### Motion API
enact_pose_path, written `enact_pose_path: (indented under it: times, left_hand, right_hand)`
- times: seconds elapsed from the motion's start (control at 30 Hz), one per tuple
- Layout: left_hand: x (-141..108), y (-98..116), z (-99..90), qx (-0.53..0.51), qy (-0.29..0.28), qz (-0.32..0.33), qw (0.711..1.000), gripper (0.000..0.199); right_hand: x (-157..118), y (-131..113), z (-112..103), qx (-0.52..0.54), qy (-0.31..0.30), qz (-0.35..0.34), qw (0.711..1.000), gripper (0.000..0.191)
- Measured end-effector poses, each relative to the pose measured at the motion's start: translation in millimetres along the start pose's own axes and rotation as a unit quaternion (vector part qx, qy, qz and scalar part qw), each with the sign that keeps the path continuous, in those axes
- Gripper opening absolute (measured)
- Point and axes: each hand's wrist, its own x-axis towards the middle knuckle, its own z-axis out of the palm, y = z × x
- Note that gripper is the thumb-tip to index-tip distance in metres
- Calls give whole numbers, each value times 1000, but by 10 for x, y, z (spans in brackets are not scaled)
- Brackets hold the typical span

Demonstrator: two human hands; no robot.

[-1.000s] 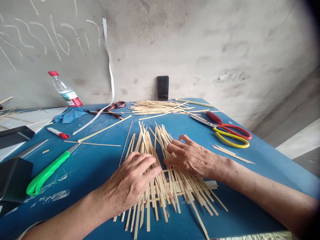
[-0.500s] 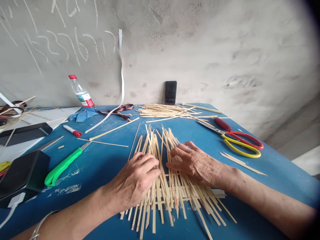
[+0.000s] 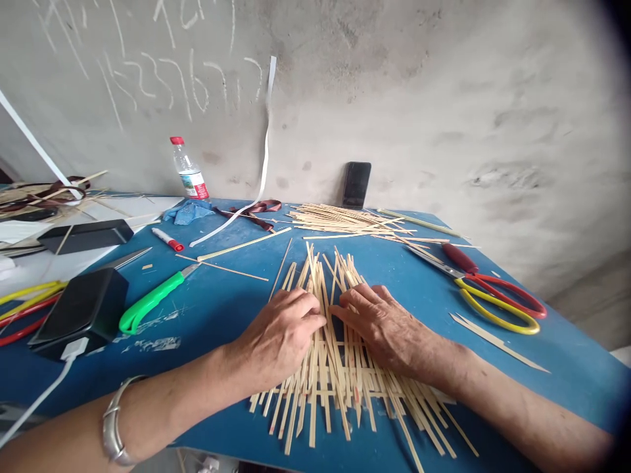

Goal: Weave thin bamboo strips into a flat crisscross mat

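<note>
Many thin pale strips [image 3: 313, 394] lie fanned on the blue table [image 3: 207, 420], crossed by several strips near their lower ends. My left hand [image 3: 283, 332] rests over the left part of the bundle, its fingers curled together around strips near the middle. On the right part lies my right hand [image 3: 387, 325], its fingers bent and pressed together on the strips, thumb pointing towards the left hand. A narrow gap parts the two hands. Both palms hide the strips beneath them.
Behind the hands are a loose strip pile [image 3: 340, 219] and a phone [image 3: 356, 185] leaning on the wall. Red-and-yellow scissors [image 3: 497, 295] lie right. To the left are a green-handled knife [image 3: 152, 303], a marker [image 3: 167, 239], a bottle [image 3: 190, 172] and a black box [image 3: 86, 312].
The view has swung left, so most things appear further right. My right hand's fingers have drawn closer together, and both hands remain on the strips.
</note>
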Motion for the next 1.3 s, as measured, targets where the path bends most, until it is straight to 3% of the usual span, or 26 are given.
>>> enact_pose_path:
  times: [0.2, 0.37, 0.6, 0.83, 1.1, 1.3]
  left_hand:
    - [-1, -13, 28, -44, 18, 14, 999, 29]
    - [-25, -27, 41, -69, 46, 18, 996, 36]
    - [-29, -57, 27, -66, 26, 0, 997, 25]
    - [-70, -58, 29, -38, 13, 61, 997, 27]
    - [-76, -43, -32, 4, -19, 73, 997, 20]
    - [-90, -41, -21, 12, -27, 87, 996, 29]
  right_hand:
    - [27, -9, -23, 129, 42, -38, 990, 49]
    - [18, -1, -27, 77, 76, -14, 994, 48]
    - [16, -86, -73, 62, 44, -123, 990, 35]
    - [-40, -2, 5, 38, 29, -94, 994, 31]
    - [23, -70, -43, 44, 2, -71, 996, 32]
    - [2, -25, 6, 43, 5, -64, 997, 24]
